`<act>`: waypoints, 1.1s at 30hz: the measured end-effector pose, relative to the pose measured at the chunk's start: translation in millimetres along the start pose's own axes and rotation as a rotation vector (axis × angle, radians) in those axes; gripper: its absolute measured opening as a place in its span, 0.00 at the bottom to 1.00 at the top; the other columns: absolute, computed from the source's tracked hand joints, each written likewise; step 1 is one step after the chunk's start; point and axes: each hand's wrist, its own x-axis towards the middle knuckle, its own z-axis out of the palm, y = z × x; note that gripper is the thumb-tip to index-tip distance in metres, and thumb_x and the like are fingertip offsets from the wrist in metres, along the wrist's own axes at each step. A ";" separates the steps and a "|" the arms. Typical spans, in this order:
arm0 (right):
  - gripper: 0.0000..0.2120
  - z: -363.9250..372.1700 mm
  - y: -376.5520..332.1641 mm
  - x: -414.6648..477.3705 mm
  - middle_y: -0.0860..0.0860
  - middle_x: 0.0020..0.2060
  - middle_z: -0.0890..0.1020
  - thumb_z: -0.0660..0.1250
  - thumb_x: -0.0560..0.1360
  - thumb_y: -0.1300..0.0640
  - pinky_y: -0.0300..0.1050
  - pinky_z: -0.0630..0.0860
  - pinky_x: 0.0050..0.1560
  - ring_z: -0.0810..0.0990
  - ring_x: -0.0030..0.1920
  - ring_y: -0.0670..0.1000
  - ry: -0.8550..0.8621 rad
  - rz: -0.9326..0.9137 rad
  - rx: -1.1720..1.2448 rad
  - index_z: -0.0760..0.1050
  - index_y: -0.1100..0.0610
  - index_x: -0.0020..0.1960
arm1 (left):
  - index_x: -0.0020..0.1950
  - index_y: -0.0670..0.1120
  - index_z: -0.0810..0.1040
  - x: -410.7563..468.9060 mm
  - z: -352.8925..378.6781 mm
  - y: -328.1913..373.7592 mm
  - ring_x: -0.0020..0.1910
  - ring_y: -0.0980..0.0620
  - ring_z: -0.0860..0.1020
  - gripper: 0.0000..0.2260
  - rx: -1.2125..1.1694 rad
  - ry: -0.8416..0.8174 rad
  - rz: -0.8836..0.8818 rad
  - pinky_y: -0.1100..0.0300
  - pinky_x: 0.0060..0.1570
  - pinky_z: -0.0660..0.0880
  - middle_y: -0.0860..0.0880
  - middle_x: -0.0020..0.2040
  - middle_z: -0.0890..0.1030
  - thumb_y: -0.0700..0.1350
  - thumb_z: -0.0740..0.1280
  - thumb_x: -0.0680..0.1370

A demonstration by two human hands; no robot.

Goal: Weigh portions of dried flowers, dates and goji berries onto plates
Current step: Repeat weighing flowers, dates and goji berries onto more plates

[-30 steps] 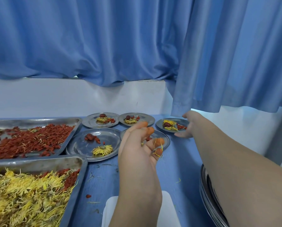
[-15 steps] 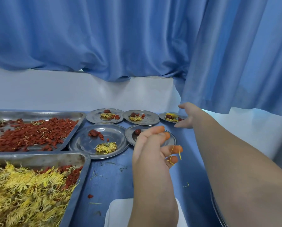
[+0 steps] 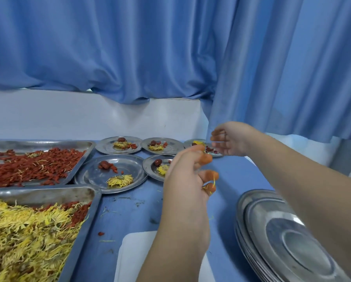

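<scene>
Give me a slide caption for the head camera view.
Left hand and right hand hover above portioned steel plates, beside trays of goji berries and dried flowers.

Curtain (image 3: 129, 47): blue, pleated, full width, hem hanging low. Wall (image 3: 68, 117): white, plain, below the curtain. Tabletop (image 3: 129, 216): blue, smooth. Light: pale daylight along the curtain hem.

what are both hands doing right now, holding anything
Left hand: open, fingers loosely curled, only a few yellow strands stuck to the tips.
Right hand: open, fingers relaxed by the far right plate, holding nothing.
</scene>
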 end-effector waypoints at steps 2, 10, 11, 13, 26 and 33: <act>0.03 -9.7 -3.6 -33.3 0.52 0.36 0.80 0.63 0.76 0.59 0.43 0.76 0.35 0.80 0.33 0.51 -0.039 -0.065 -0.014 0.75 0.58 0.45 | 0.42 0.47 0.79 -6.6 6.1 -3.3 0.24 0.54 0.70 0.04 0.007 -0.044 -0.064 0.62 0.29 0.60 0.50 0.33 0.77 0.42 0.65 0.76; 0.05 -50.4 13.7 -172.4 0.53 0.33 0.80 0.65 0.76 0.60 0.41 0.75 0.32 0.79 0.30 0.51 -0.083 -0.192 -0.160 0.77 0.61 0.46 | 0.43 0.46 0.78 -47.9 29.8 9.7 0.26 0.54 0.68 0.07 0.103 -0.183 -0.086 0.63 0.28 0.62 0.51 0.32 0.78 0.43 0.61 0.77; 0.06 -54.5 18.9 -185.7 0.53 0.35 0.80 0.65 0.76 0.60 0.41 0.75 0.32 0.79 0.30 0.52 -0.055 -0.218 -0.235 0.78 0.62 0.46 | 0.43 0.46 0.78 -54.7 29.3 10.8 0.26 0.54 0.68 0.07 0.124 -0.185 -0.089 0.63 0.27 0.62 0.51 0.32 0.77 0.43 0.62 0.77; 0.06 -61.2 32.5 -210.0 0.52 0.37 0.82 0.65 0.75 0.58 0.40 0.76 0.32 0.80 0.32 0.51 -0.025 -0.301 -0.451 0.79 0.59 0.47 | 0.41 0.46 0.79 -68.3 24.0 12.7 0.26 0.54 0.67 0.07 0.156 -0.167 -0.100 0.63 0.24 0.62 0.50 0.32 0.76 0.43 0.62 0.77; 0.10 -64.2 126.0 -282.6 0.50 0.36 0.71 0.58 0.73 0.62 0.42 0.61 0.28 0.69 0.37 0.55 -0.028 -0.494 -1.608 0.73 0.55 0.51 | 0.46 0.45 0.78 -133.9 -80.7 48.5 0.28 0.52 0.68 0.06 0.263 -0.012 -0.117 0.59 0.32 0.60 0.49 0.32 0.75 0.43 0.62 0.77; 0.08 -60.9 134.4 -285.3 0.49 0.34 0.71 0.58 0.72 0.63 0.43 0.56 0.26 0.68 0.36 0.55 0.130 -0.509 -1.613 0.63 0.52 0.44 | 0.46 0.46 0.76 -146.6 -119.2 77.5 0.31 0.51 0.68 0.07 0.171 0.056 -0.057 0.58 0.34 0.61 0.50 0.34 0.74 0.43 0.59 0.78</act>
